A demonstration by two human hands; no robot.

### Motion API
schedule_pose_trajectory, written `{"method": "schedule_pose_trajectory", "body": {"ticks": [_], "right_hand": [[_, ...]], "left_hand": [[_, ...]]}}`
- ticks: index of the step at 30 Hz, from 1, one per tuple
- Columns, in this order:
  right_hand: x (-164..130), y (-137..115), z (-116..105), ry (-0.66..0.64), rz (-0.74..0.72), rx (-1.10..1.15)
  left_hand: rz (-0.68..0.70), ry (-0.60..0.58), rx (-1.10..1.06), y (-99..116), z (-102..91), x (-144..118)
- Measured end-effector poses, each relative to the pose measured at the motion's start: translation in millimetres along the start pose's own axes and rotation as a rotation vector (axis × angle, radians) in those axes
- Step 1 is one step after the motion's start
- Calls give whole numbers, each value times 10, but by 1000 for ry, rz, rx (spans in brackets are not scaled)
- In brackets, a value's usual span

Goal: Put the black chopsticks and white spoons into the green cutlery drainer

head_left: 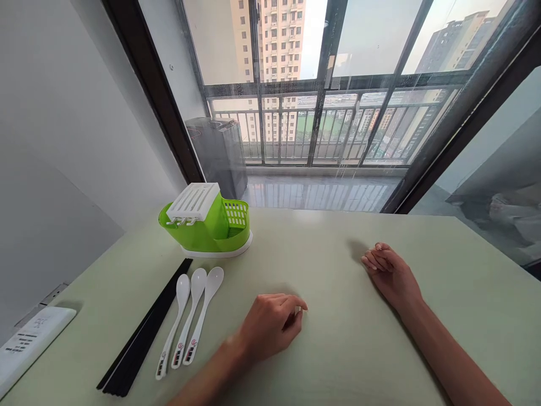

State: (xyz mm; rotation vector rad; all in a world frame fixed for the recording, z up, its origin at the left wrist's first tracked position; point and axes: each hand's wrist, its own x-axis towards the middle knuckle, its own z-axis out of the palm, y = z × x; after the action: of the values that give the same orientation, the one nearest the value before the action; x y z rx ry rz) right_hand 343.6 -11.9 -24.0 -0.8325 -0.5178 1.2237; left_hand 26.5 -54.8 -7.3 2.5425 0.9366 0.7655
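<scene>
Your left hand (270,326) rests on the pale green table (338,349) closest to you, at about 6 o'clock, palm down with the fingers curled loosely together and holding nothing. Your right hand (391,273) lies at about 3 o'clock of it, well apart, flat on the table, fingers together and slightly bent, also holding nothing.

At 9 o'clock of your left hand, three white spoons (190,316) lie side by side, bowls pointing away from you and handles toward you, the nearest one just beside your left wrist but not touching it. Beyond them, further toward 9 o'clock, a bundle of black chopsticks (143,335) lies on the same slant, its far end reaching close to the green cutlery drainer (211,228). That drainer stands at about 11 o'clock of your left hand, upright on a white base, with a white slotted lid (193,201) over its left part and an open green basket section on its right.

At the table's left edge, around 8 o'clock, a white remote control (29,344) lies partly over the rim. Nothing lies between your left hand and the spoons. Between and ahead of both hands the tabletop is bare up to its far edge at 12 o'clock, where the window (329,84) and balcony railing (329,129) stand. On the balcony floor beyond the drainer a grey box-shaped appliance (220,152) stands. To your right the table runs on past your right forearm.
</scene>
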Motion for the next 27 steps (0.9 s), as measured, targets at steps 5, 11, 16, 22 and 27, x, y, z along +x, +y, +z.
{"method": "schedule_pose_trajectory", "body": {"ticks": [5,11,16,22,27], "right_hand": [[15,11,-16,-2,1,0],[10,4,-9,-5,7,2],[3,2,-10,-5,11,1],[2,4,-24,-1,15,9],[8,4,-24,-6,13,18]], "left_hand": [[2,-8,-4,-6,1,-2],[-2,-3,1,2,-4,1],[-2,-7,2,8,-9,5],[10,5,-9,5,-2,-2],[6,5,-13,-10,16,-10]]}}
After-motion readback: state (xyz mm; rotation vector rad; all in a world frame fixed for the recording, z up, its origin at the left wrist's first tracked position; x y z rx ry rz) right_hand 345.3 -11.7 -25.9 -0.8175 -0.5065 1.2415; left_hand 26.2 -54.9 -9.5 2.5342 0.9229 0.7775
